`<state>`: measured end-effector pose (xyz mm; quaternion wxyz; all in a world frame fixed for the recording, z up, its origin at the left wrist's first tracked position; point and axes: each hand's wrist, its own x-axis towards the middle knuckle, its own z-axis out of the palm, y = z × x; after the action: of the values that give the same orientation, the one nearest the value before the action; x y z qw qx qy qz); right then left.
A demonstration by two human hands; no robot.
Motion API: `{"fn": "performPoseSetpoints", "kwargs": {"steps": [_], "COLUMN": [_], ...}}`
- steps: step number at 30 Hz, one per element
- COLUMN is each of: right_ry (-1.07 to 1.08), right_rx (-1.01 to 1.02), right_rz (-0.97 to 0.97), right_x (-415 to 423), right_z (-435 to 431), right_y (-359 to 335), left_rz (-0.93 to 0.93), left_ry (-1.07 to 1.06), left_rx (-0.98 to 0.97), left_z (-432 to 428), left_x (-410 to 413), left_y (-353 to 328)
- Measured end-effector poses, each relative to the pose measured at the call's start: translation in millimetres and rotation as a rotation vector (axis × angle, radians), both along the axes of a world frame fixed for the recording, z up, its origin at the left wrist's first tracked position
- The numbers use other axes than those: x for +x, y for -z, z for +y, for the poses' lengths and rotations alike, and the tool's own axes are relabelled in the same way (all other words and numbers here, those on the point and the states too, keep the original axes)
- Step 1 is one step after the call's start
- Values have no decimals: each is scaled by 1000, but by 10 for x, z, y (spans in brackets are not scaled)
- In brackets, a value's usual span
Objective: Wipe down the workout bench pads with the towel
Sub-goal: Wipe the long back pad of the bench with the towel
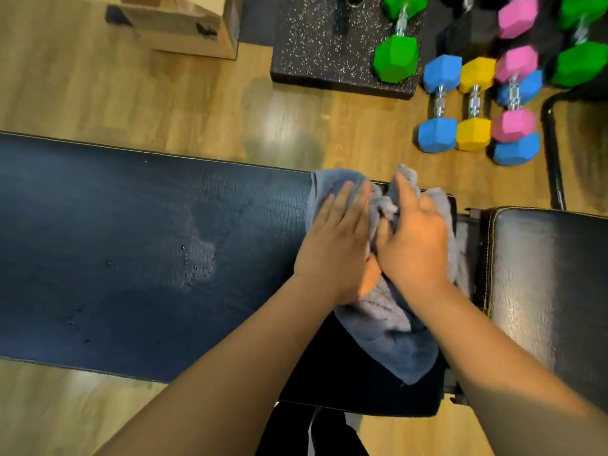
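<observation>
While droplets are seen beaded on the long bench pad (98,258) at centre left, the grey towel (394,340) is spread over that pad's right end, mid-frame. It is pressed flat by the left hand (332,255), fingers straight and together. A bunched fold is gripped by the right hand (414,245), fingers curled. The seat pad (552,291) is seen at right, hex dumbbells (473,133) at upper right.

Bare forearms (263,340), bare hands (332,255)
</observation>
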<state>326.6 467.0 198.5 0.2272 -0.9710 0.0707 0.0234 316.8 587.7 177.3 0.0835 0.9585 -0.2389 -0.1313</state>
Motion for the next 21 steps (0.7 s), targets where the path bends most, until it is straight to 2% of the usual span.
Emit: {"fn": "performPoseSetpoints", "kwargs": {"steps": [3, 9, 14, 21], "right_ry": [-108, -155, -240, -231], "right_rx": [96, 172, 113, -36], "right_rz": [4, -35, -99, -97], "right_x": [59, 174, 207, 154], "right_z": [307, 793, 796, 681], "right_y": [21, 56, 118, 92], "left_rz": [38, 18, 93, 172], "left_ry": [-95, -201, -289, -288], "left_rx": [-29, -36, -47, 134], "left_z": [288, 746, 599, 457], "left_x": [9, -42, -94, -133], "left_y": [-20, 10, -54, -66]}}
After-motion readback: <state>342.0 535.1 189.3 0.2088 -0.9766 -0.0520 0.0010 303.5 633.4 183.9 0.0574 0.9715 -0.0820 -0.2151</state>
